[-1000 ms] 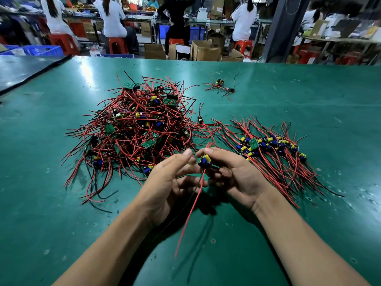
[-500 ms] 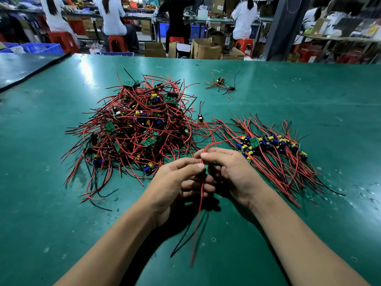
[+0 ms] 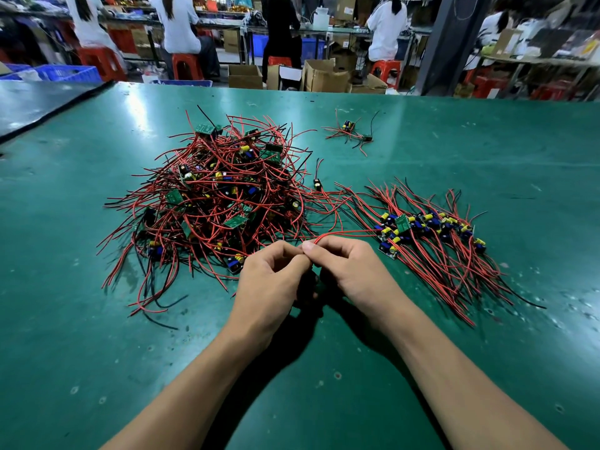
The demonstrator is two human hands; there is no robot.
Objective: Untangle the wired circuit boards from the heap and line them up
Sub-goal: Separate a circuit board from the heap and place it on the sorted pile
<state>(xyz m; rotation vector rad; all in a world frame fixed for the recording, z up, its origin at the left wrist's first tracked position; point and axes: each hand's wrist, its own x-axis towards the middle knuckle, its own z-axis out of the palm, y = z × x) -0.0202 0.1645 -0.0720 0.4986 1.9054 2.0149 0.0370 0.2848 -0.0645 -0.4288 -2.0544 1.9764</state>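
A tangled heap (image 3: 217,203) of small green circuit boards with red and black wires lies left of centre on the green table (image 3: 454,157). To its right runs a row of sorted boards (image 3: 428,224), wires trailing toward me. My left hand (image 3: 269,280) and right hand (image 3: 354,271) meet in front of the heap, fingers curled. My right thumb and forefinger pinch a red wire (image 3: 341,233) that arcs right toward the row. The board I was holding is hidden inside my hands.
A single board (image 3: 317,184) lies between heap and row. A small cluster of wired boards (image 3: 350,131) sits farther back. Beyond the table's far edge are cardboard boxes (image 3: 324,76), red stools and seated people at other benches.
The yellow and blue board held up between my fingertips has dropped out of sight into my hands. The long red wire hanging toward me has gone; a red wire now arcs to the right.
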